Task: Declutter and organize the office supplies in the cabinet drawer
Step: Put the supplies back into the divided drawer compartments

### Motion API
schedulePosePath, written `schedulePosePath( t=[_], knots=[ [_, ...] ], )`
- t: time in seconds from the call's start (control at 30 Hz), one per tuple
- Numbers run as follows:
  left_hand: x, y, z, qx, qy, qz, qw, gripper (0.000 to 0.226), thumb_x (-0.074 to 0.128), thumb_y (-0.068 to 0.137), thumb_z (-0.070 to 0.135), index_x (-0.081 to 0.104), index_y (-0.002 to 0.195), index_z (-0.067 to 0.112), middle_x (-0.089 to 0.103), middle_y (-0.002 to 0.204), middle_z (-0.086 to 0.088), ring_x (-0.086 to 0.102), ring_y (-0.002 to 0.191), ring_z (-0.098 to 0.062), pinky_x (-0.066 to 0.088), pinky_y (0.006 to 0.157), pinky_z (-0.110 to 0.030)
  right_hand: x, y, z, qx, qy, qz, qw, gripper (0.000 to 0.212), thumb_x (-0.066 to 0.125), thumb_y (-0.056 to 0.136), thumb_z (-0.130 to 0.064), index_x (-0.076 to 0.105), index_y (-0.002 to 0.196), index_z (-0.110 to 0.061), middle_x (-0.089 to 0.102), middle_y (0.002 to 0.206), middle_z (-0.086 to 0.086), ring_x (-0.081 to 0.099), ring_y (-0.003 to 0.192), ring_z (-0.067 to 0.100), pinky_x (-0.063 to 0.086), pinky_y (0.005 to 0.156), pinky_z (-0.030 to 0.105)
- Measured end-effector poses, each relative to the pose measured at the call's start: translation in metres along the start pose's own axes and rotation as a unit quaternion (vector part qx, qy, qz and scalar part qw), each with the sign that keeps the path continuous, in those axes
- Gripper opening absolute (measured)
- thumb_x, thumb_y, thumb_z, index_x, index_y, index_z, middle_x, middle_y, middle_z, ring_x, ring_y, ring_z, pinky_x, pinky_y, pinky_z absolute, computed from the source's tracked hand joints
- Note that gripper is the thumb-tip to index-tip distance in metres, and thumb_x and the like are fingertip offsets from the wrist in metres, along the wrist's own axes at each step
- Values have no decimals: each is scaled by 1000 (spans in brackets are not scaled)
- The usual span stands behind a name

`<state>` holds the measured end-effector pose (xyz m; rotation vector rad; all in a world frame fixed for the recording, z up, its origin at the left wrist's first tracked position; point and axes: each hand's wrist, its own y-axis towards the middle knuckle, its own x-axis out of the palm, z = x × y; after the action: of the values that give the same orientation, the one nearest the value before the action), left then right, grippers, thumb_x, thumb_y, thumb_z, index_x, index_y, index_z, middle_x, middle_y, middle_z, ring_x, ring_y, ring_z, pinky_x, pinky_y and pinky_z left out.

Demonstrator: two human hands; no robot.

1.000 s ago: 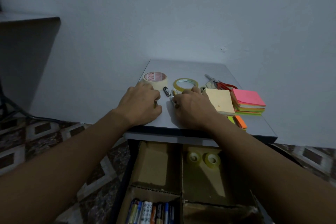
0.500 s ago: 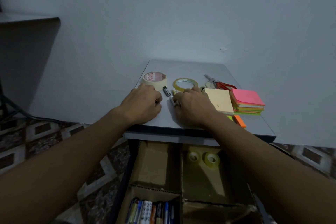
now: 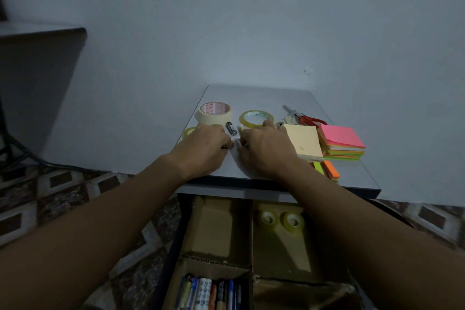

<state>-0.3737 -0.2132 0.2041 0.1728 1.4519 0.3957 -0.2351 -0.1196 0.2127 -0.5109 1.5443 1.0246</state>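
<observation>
Both my hands lie knuckles-up on the grey cabinet top [image 3: 261, 98]. My left hand [image 3: 203, 146] is curled, with a small dark battery end showing at its fingertips. My right hand [image 3: 264, 148] is curled over another small battery, mostly hidden. A loose black battery [image 3: 231, 128] lies just beyond the two hands. Below, the open drawer [image 3: 173, 246] has cardboard dividers. Several batteries [image 3: 211, 292] fill its front left compartment and two small tape rolls [image 3: 281, 219] sit in the back right one.
On the cabinet top are a masking tape roll [image 3: 216, 112], a clear tape ring [image 3: 256, 118], a small tape roll [image 3: 188, 131] at the left edge, red scissors [image 3: 308, 119], a cream note pad [image 3: 305, 142], a pink-topped note stack [image 3: 342, 139] and orange flags [image 3: 331, 168].
My hands have drawn closer together, the fingertips almost meeting. The left hand shifted right, uncovering the small tape roll at the left edge.
</observation>
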Motion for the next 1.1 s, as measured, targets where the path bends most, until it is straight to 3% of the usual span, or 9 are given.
schedulePosePath(
  t=[0.17,0.3,0.43,0.5,0.7,0.8,0.93,1.1],
  knots=[
    [4,-10,5,23,17,7,1000,25,50,98,21,75,102,22,62,101,-1,50,97,-28,45,76,-37,-1,-4,-5,-9,-10,11,1000,37,47,95,-49,66,101,-18,68,105,10,50,113,30,41,92,46],
    [5,-22,8,36,6,19,999,25,50,96,18,75,99,17,61,94,-3,48,91,-27,44,81,-42,-1,-10,-5,-26,-4,23,999,32,47,97,-43,66,100,-17,69,102,9,51,109,28,40,85,41],
    [11,-34,6,40,5,64,997,24,55,93,20,75,82,12,62,82,-4,53,84,-28,34,74,-30,1,-17,-4,-28,28,47,998,25,52,94,-33,67,89,-14,70,91,11,54,98,32,42,78,39],
    [12,-39,4,40,-7,83,996,21,61,90,21,75,78,11,62,79,-3,56,80,-25,40,76,-33,1,-21,-4,-27,43,52,997,24,54,93,-32,67,84,-14,69,86,9,55,91,29,45,75,37],
    [10,-53,5,22,-45,118,992,11,68,82,12,70,72,8,61,75,-4,59,70,-23,47,57,-34,0,-30,-6,-11,84,58,995,26,58,93,-32,63,78,-11,63,75,7,55,78,24,47,66,37],
    [9,-57,9,1,-54,126,991,7,69,81,10,69,74,7,61,78,-4,57,70,-20,48,59,-37,-1,-32,-8,8,115,46,992,21,62,92,-31,63,82,-12,61,76,3,57,71,19,53,64,35],
    [13,-59,11,-21,-30,152,988,12,74,81,22,67,79,12,60,77,0,56,67,-17,45,56,-34,0,-35,-11,25,127,39,991,18,63,91,-32,63,91,-13,63,84,3,59,76,18,55,68,36],
    [11,-55,20,-68,38,164,983,20,69,87,38,73,90,18,70,82,2,63,77,-21,46,68,-35,1,-37,-14,43,129,31,990,18,62,92,-32,62,96,-14,63,87,2,59,80,18,56,70,35]
  ],
)
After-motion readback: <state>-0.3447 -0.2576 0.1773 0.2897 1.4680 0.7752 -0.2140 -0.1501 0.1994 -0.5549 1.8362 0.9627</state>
